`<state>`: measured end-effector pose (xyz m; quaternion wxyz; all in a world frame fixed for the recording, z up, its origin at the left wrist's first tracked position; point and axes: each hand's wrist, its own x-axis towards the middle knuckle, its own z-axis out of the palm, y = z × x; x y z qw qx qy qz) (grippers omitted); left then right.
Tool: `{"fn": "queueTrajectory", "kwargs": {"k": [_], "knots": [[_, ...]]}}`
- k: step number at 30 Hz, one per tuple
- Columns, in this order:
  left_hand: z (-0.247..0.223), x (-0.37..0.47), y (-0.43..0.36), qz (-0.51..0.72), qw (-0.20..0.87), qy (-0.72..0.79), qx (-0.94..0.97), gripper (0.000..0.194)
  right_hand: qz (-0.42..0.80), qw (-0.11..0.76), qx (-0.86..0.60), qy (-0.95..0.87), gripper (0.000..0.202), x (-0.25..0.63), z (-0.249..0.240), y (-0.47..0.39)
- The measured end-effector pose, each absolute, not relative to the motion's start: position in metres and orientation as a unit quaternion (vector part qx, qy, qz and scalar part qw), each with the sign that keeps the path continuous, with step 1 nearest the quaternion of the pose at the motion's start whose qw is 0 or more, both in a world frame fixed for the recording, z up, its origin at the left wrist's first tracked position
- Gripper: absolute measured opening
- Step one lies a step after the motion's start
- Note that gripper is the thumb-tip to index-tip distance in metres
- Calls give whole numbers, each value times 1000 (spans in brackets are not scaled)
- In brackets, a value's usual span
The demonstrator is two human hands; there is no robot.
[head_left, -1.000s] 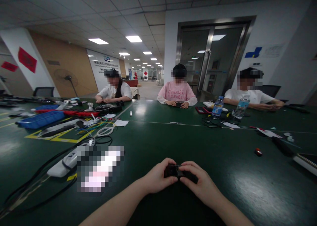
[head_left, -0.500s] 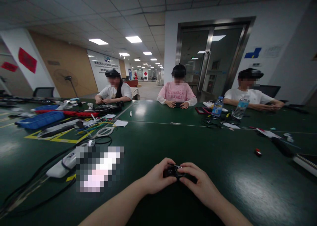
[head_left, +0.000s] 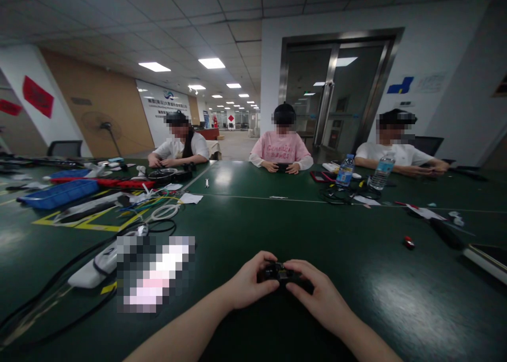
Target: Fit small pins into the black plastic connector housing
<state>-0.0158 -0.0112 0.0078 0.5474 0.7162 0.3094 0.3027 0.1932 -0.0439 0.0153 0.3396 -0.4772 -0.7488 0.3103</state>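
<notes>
Between my hands, just above the green table [head_left: 237, 224] or resting on it, is a small black object [head_left: 280, 272] with a shiny part on top; its kind I cannot make out. My left hand [head_left: 250, 282] is closed around its left end, thumb at the near side and fingers at the far side. From the other end my right hand [head_left: 319, 290] grips it, with the thumb in front and the fingertips over the top. The fingers hide much of its right part.
A white power strip [head_left: 93, 267] with black cables lies left, beside a blurred-out patch. Farther off are a blue tray [head_left: 59, 194], coiled cables and bottles [head_left: 345, 170]. A small red item [head_left: 409, 242] lies to the right. Several people sit across the table.
The whole view has shifted slightly, with the room and table moving a little left. Both hands keep their grip on the black object, whose shiny top now looks darker and a bit yellowish.
</notes>
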Motion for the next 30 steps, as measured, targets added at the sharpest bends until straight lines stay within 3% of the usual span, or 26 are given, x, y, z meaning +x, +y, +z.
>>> {"fn": "queueTrajectory", "kwargs": {"k": [9, 30], "knots": [[3, -15, -9, 302, 564, 307, 705, 46, 314, 341, -470, -751, 26, 192, 13, -42], [10, -16, -10, 294, 557, 311, 712, 38, 303, 342, -472, -754, 31, 192, 20, -47]]}}
